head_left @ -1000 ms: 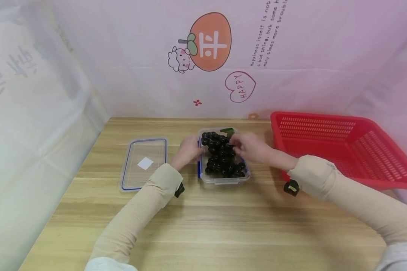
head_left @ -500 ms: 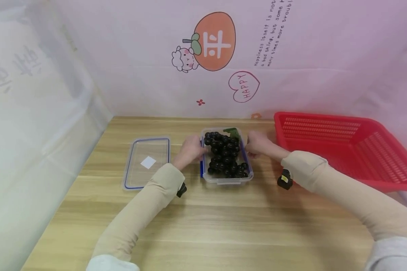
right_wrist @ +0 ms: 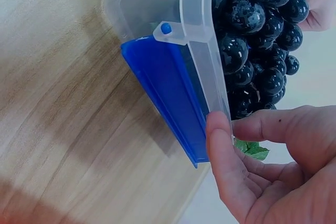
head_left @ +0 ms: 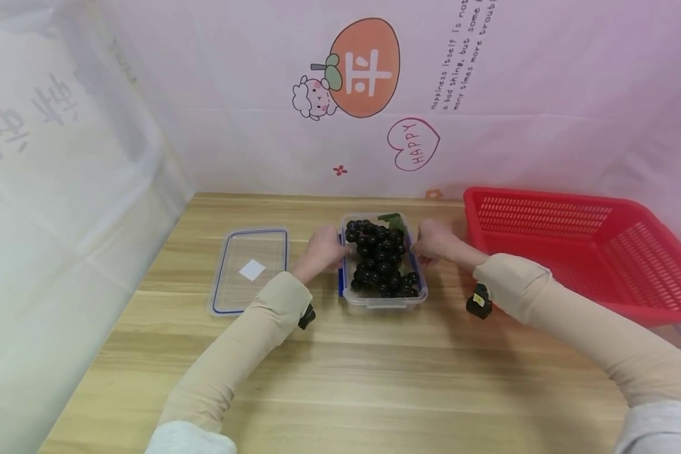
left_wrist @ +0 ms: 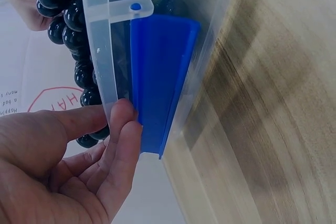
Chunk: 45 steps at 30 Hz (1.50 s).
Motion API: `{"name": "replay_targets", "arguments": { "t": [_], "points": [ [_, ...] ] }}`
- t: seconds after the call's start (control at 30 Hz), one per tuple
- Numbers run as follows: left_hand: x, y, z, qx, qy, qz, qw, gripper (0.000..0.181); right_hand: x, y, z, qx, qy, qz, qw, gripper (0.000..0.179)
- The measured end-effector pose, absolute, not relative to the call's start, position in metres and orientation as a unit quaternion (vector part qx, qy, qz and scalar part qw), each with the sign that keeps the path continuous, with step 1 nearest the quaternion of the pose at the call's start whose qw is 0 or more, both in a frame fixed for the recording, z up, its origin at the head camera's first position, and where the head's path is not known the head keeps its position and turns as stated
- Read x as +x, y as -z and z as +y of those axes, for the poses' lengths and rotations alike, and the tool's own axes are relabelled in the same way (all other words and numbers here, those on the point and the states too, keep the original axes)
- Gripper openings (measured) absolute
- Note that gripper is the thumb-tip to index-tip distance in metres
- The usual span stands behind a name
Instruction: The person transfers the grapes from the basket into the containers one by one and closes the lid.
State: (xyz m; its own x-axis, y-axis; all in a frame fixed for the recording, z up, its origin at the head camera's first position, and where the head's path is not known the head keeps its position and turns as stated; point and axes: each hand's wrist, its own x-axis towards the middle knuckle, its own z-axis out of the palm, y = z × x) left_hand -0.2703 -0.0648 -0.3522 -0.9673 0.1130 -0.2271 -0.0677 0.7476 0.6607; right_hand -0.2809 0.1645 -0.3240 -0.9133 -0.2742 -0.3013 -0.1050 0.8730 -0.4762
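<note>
A clear plastic food container [head_left: 386,302] with blue side clips stands on the table, filled with a bunch of dark grapes [head_left: 377,255]. A green leaf [head_left: 394,221] pokes out at its far end. My left hand [head_left: 322,249] pinches the container's left rim between thumb and fingers, just beside the blue clip [left_wrist: 160,82] hanging down in the left wrist view. On the opposite side, my right hand [head_left: 436,241] pinches the right rim the same way; its thumb lies inside, near the grapes, and another blue clip [right_wrist: 168,98] hangs below.
Left of the container lies its clear lid [head_left: 232,302] with a blue seal and a white square label [head_left: 252,270]. A red plastic basket [head_left: 545,246] stands at the right. A printed cloth [head_left: 250,126] hangs behind the wooden table [head_left: 374,378].
My right hand has left the grapes and moved right, where it now grips the container's right rim. My left hand stays at the left rim. The view has shifted slightly.
</note>
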Motion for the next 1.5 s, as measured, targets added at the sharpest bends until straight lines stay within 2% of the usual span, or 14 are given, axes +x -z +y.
{"name": "replay_targets", "arguments": {
  "t": [0.1,0.2,0.37,0.63,0.73,0.77,0.87,0.97,1.0,1.1,1.4,1.5],
  "points": [
    [-0.269,0.353,-0.069,0.006,-0.353,0.928,0.117,0.018,-0.283,0.325,0.160,-0.096,0.231,0.950,0.186,0.017],
    [-0.267,0.354,-0.075,0.008,-0.350,0.930,0.116,0.028,-0.284,0.327,0.157,-0.098,0.233,0.949,0.191,0.017],
    [-0.263,0.348,-0.093,0.017,-0.327,0.935,0.134,0.038,-0.283,0.327,0.159,-0.108,0.235,0.946,0.193,0.018],
    [-0.263,0.331,-0.172,-0.049,-0.251,0.963,0.090,0.030,-0.285,0.325,0.167,-0.099,0.242,0.944,0.198,0.017],
    [-0.260,0.335,-0.207,-0.092,-0.270,0.956,0.069,0.009,-0.285,0.324,0.167,-0.098,0.242,0.944,0.203,0.018],
    [-0.258,0.337,-0.218,-0.102,-0.275,0.954,0.064,0.015,-0.286,0.325,0.167,-0.098,0.243,0.943,0.204,0.017],
    [-0.253,0.344,-0.246,-0.133,-0.264,0.953,0.072,0.022,-0.287,0.326,0.165,-0.102,0.243,0.943,0.205,0.019],
    [-0.249,0.350,-0.263,-0.153,-0.223,0.959,0.090,0.005,-0.287,0.327,0.162,-0.106,0.239,0.943,0.207,0.021],
    [-0.248,0.351,-0.267,-0.161,-0.213,0.959,0.096,0.016,-0.286,0.327,0.160,-0.107,0.235,0.944,0.206,0.021],
    [-0.249,0.355,-0.271,-0.177,-0.217,0.954,0.106,0.025,-0.286,0.326,0.160,-0.105,0.228,0.945,0.207,0.021],
    [-0.253,0.363,-0.271,-0.173,-0.210,0.958,0.092,0.020,-0.287,0.329,0.162,-0.107,0.226,0.947,0.200,0.023],
    [-0.255,0.366,-0.272,-0.172,-0.206,0.959,0.087,0.024,-0.287,0.330,0.161,-0.112,0.227,0.946,0.201,0.023]
  ]
}}
